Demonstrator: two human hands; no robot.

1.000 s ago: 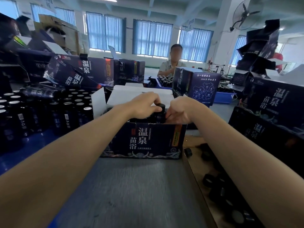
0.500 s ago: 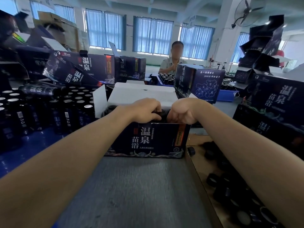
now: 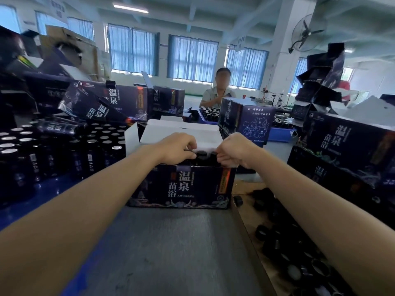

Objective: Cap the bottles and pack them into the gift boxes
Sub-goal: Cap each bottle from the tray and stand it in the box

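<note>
The left hand [image 3: 179, 149] is gripping the capped top of one of the dark bottles [image 3: 202, 159] standing inside the open gift box [image 3: 181, 186], which is sitting mid-bench [image 3: 160, 253] toward the far edge; the right hand [image 3: 232, 152] is curling its fingers at the neighbouring top, though I cannot tell whether it is actually grasping anything; a bottle going down crooked is likely to be jamming against its neighbours or bulging the near cardboard wall; a cap left loose is risking a leak once packed; both hands pressing together may be shoving the light box away; the right forearm is hanging over the cardboard tray [image 3: 243, 186] along the right edge, so a careless pull back could be scattering the loose caps [image 3: 275, 233].
</note>
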